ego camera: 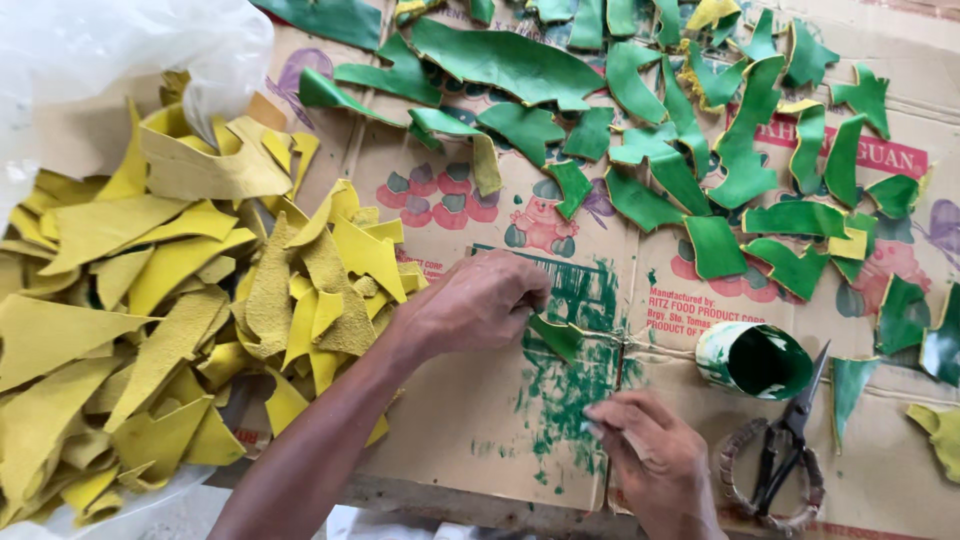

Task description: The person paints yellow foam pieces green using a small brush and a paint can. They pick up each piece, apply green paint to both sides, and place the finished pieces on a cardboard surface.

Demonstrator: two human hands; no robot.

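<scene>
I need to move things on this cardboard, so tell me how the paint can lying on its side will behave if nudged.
The paint can lies on its side, so it would probably roll. Its open mouth shows green inside, so wet paint may spill or smear onto the cardboard. The scissors beside it might stop it from rolling to that side.

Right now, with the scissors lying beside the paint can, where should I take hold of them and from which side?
Take the scissors by the wrapped loop handles, which lie at the near table edge, coming from the near side. The blades point away, up toward the green paint can, so a near approach keeps the hand off the tips and clear of the can. The right hand is closest.
</scene>
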